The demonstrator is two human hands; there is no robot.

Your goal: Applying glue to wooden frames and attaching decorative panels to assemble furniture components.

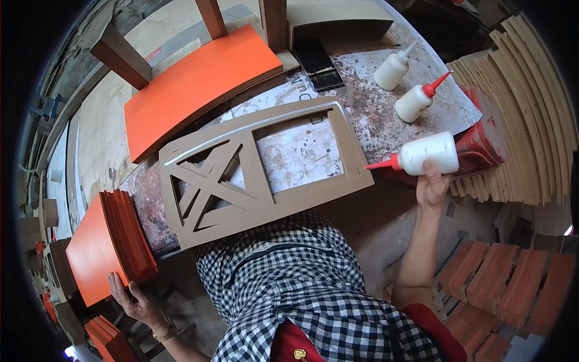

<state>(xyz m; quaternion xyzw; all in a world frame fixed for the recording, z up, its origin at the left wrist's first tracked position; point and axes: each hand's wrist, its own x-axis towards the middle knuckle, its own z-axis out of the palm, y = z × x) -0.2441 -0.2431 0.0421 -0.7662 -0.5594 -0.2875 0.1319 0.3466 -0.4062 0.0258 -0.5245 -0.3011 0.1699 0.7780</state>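
Note:
My right hand (433, 188) grips a white glue bottle (429, 154) tilted on its side. Its red nozzle tip meets or nearly meets the right edge of a brown fibreboard panel (263, 181). That panel, with a square opening and an X-shaped lattice, lies across the table's near edge. Along its far rail runs a white line of glue (241, 134). At the lower left, my left hand (134, 301) has its fingers stretched out, their tips at the near edge of the top sheet in a stack of orange boards (96, 250).
Two more glue bottles, one with a red nozzle (415, 102) and one with a white nozzle (392, 71), stand at the back right. A wide orange board (202, 87) and a black phone-like object (316, 63) lie behind the panel. Wooden strips (522, 114) are stacked at right.

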